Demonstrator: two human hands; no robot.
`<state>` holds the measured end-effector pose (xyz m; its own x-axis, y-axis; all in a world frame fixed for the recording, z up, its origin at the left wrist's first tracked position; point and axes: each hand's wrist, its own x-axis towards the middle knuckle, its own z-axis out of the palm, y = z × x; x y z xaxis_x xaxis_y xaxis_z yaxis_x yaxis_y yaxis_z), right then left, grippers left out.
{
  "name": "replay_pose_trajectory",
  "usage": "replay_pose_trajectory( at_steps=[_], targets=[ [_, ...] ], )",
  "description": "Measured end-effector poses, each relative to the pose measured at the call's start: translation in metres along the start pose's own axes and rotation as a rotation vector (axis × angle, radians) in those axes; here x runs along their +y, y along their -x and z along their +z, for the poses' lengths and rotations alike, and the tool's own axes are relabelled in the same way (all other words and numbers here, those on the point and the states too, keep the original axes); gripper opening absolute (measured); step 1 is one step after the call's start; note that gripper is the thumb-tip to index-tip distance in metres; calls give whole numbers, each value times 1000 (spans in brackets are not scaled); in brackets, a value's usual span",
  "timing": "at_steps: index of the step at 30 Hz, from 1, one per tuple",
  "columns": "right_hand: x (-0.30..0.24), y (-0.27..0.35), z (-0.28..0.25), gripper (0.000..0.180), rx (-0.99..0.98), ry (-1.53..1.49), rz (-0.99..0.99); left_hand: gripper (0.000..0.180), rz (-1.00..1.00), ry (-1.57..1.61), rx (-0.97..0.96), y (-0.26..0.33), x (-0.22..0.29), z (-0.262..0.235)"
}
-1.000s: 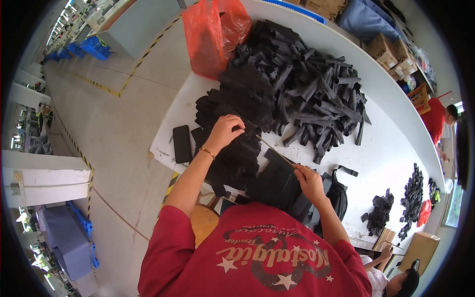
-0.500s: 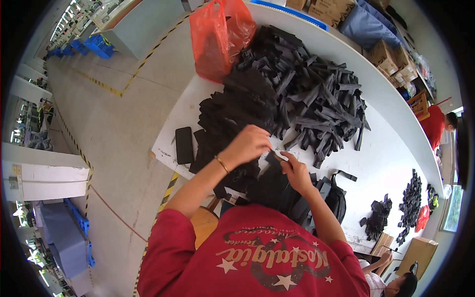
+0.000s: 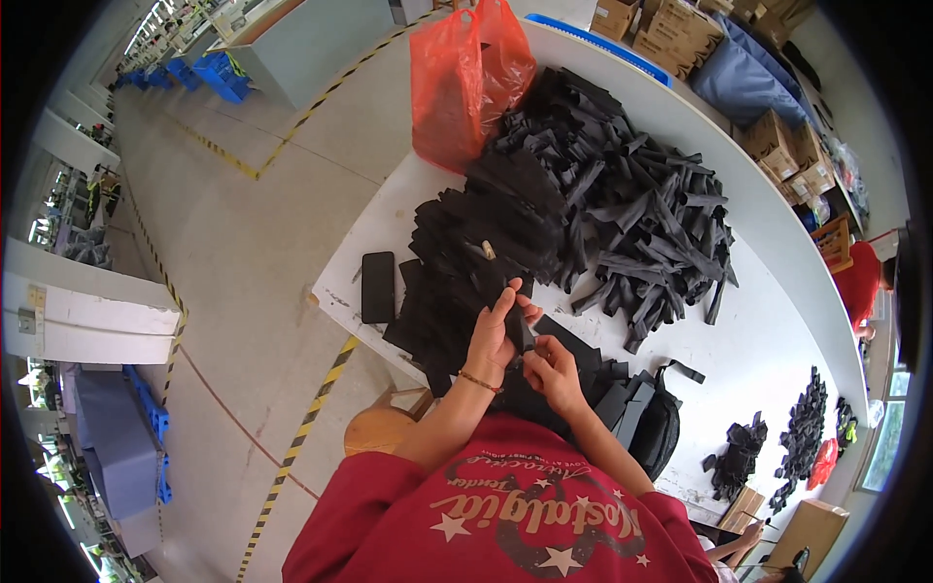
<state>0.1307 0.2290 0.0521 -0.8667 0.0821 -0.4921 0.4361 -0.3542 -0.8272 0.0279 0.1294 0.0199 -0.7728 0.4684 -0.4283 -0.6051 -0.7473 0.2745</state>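
My left hand [image 3: 493, 335] is turned partly palm-up, with a black fabric strip [image 3: 520, 328] between its thumb and fingers. Close beside it, my right hand [image 3: 551, 369] is closed, pinching the lower end of that strip. Under and beyond both hands lies a stack of flat black fabric pieces [image 3: 457, 238]. A small pale object [image 3: 488, 250], whose kind I cannot make out, rests on that stack. Farther right spreads a large loose heap of black fabric strips [image 3: 651, 219].
On the white table [image 3: 768, 311], a black phone [image 3: 378, 288] lies left of the stack. A red plastic bag [image 3: 449, 92] stands at the far left corner. A black bag with a strap [image 3: 661, 428] sits near my right arm. A wooden stool [image 3: 377, 430] is at the near left.
My hands have come closer together and nearer my body, and the left has turned palm-up. The small pale object now shows on the stack. The whole view has shifted slightly.
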Motion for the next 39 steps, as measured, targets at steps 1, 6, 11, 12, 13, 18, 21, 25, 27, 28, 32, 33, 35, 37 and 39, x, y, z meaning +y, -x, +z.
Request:
replay_pose_trajectory(
  at_steps=[1,6,11,12,13,18,21,25,27,28,32,33,35,37,39],
  targets=[
    [6,3,3,17,63,73,-117,29,-17,-9,-12,1,1,0],
    [7,10,4,15,-1,-50,-69,31,-16,-55,-26,4,0,1],
    [16,10,-7,15,-132,-300,-39,34,-45,-110,-82,7,1,6],
    [18,10,-7,15,-149,-334,-64,34,-50,-113,-90,8,0,7],
    [18,11,-8,15,-149,-334,-66,34,-54,-116,-98,8,0,7],
    [16,18,-8,15,-168,-362,-35,33,-58,-145,-86,9,1,11],
    [22,22,-7,19,-148,-330,-56,33,-54,-154,-80,10,3,12],
    [26,29,-7,23,-177,-167,-57,30,-38,-178,-26,9,10,17],
    [32,35,-8,27,-134,-7,-60,26,-14,-236,31,8,16,23],
    [35,41,-9,27,-130,-7,-57,23,11,-296,88,6,19,28],
    [39,72,-22,25,-42,400,-78,15,56,-258,65,-2,25,21],
    [39,80,-27,23,-26,466,-79,15,36,-206,23,-1,24,16],
    [32,96,-40,23,-27,521,-64,17,-23,-198,28,1,11,14],
    [21,106,-41,23,-26,616,-130,18,-79,-187,32,3,6,16],
    [1,101,-35,22,-3,522,-51,37,87,-146,47,1,5,36]
  ],
)
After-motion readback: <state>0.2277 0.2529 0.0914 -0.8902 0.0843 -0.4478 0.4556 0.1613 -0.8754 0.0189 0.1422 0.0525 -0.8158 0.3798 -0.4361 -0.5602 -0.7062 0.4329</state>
